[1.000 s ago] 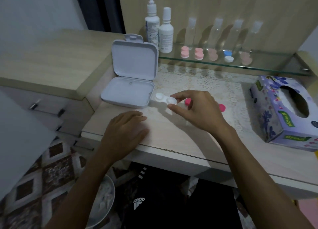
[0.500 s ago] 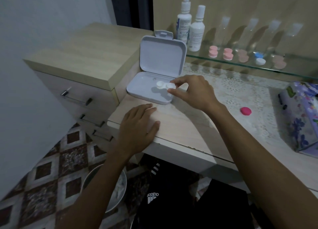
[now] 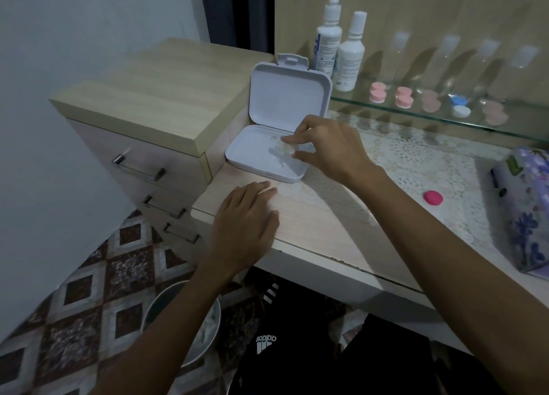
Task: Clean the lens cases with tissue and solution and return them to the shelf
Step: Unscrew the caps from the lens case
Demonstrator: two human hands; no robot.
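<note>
Since half a second ago the right hand (image 3: pixel 329 148) has carried the white lens case (image 3: pixel 282 150) fully over the tray of the open white box (image 3: pixel 264 157); before, the case sat at the tray's near right rim. A second ago it was still on the desk (image 3: pixel 320 225) beside the box. The left hand (image 3: pixel 246 219) has stayed flat on the desk, fingers straight and holding nothing, just in front of the box.

The right hand's thumb and fingers (image 3: pixel 289 137) pinch the lens case at its right end, low over or on the tray floor (blur makes it hard to tell which). The box lid stands upright behind the tray.

On the glass shelf (image 3: pixel 416 114) stand two white solution bottles (image 3: pixel 338 50) behind the box, and to their right a row of lens cases: two pink pairs (image 3: pixel 390 96), then a paler pink one, a blue-and-white one (image 3: pixel 459 105) and another pale pink one. A single pink cap (image 3: pixel 433 198) lies on the lace mat (image 3: pixel 421 160), well apart from the box.

The tissue box (image 3: pixel 523 213) is cut off at the right edge. A bowl (image 3: pixel 166 305) on the tiled floor is partly hidden by the left forearm; its contents cannot be made out.
</note>
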